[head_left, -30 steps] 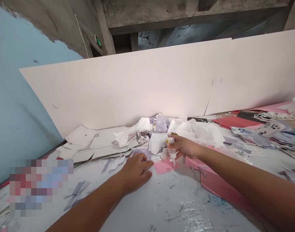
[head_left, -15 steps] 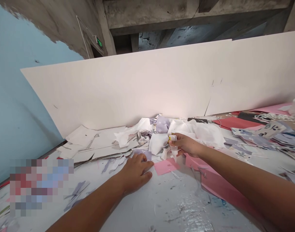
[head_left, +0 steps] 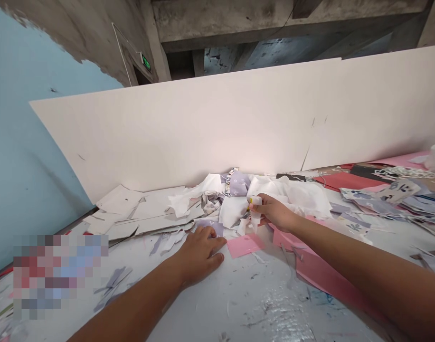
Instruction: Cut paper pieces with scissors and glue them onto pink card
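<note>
My left hand (head_left: 199, 251) lies flat on the white table, fingers spread, fingertips on a lilac patterned scrap (head_left: 211, 225) next to a small pink card piece (head_left: 245, 244). My right hand (head_left: 274, 212) is closed round a small clear glue bottle (head_left: 254, 213), nozzle pointing down, held just above the far edge of the pink piece. Behind both hands is a heap of white and lilac fabric scraps (head_left: 260, 192).
A tall white board (head_left: 221, 128) stands along the back. White card offcuts (head_left: 139, 211) lie at the left. A larger pink sheet (head_left: 317, 270) lies under my right forearm. Patterned lilac pieces (head_left: 388, 199) and red card (head_left: 345, 179) spread to the right.
My right hand has lifted the glue bottle up and back, away from the pink piece toward the fabric heap. My left hand has stayed in place.
</note>
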### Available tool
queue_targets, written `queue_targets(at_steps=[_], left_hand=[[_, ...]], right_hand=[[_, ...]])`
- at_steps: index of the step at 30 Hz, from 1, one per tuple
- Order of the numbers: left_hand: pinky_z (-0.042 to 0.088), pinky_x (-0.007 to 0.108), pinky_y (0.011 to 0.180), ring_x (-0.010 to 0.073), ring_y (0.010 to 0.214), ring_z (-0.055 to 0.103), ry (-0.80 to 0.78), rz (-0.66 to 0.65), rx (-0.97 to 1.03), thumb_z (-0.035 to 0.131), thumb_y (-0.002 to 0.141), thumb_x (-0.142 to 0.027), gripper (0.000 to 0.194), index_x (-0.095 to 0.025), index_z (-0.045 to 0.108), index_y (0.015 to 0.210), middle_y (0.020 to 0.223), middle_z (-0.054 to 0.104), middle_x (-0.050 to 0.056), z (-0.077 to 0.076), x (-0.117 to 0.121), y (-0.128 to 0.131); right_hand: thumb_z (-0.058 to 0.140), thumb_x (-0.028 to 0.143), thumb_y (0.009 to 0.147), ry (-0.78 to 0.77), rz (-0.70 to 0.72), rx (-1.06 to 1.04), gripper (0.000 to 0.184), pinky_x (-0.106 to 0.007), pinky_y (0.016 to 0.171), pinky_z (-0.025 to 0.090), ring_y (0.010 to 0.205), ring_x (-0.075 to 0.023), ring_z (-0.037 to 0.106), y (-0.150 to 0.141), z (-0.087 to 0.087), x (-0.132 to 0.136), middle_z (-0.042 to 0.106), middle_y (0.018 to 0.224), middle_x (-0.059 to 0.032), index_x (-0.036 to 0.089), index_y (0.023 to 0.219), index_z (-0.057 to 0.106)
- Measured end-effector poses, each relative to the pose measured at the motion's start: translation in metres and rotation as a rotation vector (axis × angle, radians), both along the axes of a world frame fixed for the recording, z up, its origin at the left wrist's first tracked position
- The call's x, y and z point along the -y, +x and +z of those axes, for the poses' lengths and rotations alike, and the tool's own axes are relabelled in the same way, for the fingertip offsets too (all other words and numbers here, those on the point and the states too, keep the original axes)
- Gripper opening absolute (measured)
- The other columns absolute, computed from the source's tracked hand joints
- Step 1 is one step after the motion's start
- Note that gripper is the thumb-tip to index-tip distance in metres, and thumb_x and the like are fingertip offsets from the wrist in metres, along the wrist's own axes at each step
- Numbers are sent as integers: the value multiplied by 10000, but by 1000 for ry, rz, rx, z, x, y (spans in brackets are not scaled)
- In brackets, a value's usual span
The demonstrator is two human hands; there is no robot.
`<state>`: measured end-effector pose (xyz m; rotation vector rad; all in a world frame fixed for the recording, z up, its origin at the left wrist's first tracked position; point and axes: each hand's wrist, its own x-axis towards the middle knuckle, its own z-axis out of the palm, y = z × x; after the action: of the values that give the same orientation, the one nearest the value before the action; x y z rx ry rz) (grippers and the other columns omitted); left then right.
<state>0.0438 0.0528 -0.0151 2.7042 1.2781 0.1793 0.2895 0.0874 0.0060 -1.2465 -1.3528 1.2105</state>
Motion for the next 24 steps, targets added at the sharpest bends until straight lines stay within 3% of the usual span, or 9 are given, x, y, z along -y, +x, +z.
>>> queue_targets(at_steps=[10,24], left_hand=[[352,375,821,226,961,404,12,-5,0,389,820,-380,333,-342,520,1124,1048,450,37,-3,-2,0],[361,361,789,220,936,402,27,-8,-2,387,820,-377,329,-353,522,1118,1034,447,32,-5,-1,0]], right_hand=[[631,313,704,30,38,-30,247,-223,456,491,612,-142,595,-11,-9,1,606,766,-15,198,866,483],[632,297,690,83,4,-79,184,-266,526,519,676,-152,579,-30,-14,5,575,747,7,210,783,499]])
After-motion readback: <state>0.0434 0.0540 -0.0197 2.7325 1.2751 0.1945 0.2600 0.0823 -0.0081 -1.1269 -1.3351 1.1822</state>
